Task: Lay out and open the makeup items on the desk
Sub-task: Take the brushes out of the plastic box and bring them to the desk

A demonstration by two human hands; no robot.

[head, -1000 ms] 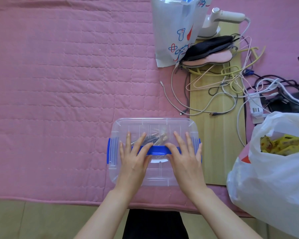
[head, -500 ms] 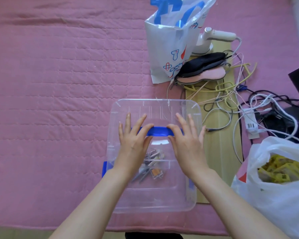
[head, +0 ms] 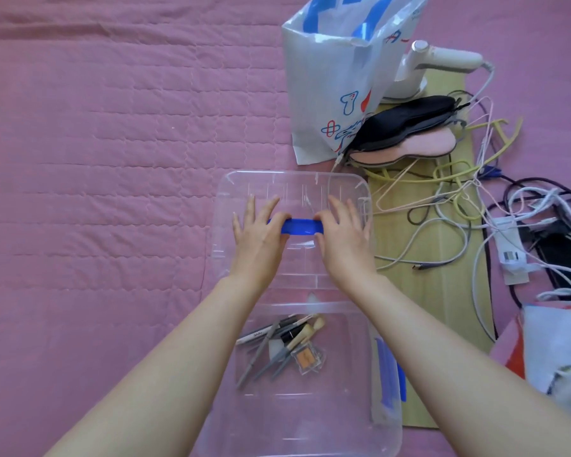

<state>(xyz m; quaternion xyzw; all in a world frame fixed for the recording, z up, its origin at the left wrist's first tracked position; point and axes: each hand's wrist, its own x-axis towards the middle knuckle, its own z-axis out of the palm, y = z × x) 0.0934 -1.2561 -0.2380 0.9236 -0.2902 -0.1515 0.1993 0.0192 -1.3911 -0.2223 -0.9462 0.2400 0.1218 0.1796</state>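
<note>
Both hands, left hand (head: 257,234) and right hand (head: 343,237), hold the clear lid (head: 294,186) by its blue handle (head: 302,226) beyond the open box (head: 310,423) containing makeup items (head: 287,344).

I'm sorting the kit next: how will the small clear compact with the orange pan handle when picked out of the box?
The compact looks small and flat, so probably light. Its glossy clear case may be slippery and could crack if dropped. Brushes lie against it, so they may shift.
</note>
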